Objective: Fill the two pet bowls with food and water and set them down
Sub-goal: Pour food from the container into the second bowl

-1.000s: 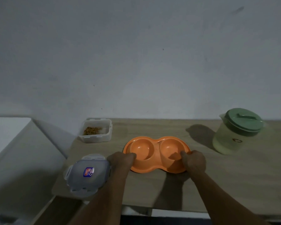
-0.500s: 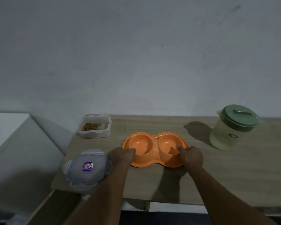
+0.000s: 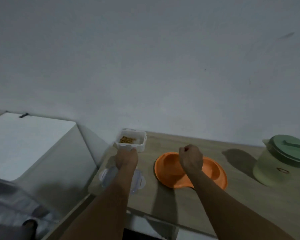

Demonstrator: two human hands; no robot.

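The orange double pet bowl (image 3: 213, 174) lies on the wooden table (image 3: 246, 208), both wells empty. My right hand (image 3: 190, 158) hovers over its left well, curled into a fist with nothing in it. The clear food container (image 3: 131, 140) with brown kibble sits at the table's back left corner. My left hand (image 3: 126, 157) reaches to its near wall, fingers closed on the rim. A pale jug with a green lid (image 3: 282, 163), holding water, stands at the right.
The container's clear lid (image 3: 138, 181) lies flat near the table's left front corner, partly under my left forearm. A white box-like surface (image 3: 24, 141) stands lower, left of the table. The wall runs close behind the table.
Both hands let go of the orange bowl. My left hand moved forward and left to the food container; my right hand rose over the bowl as a fist. The view swung left.
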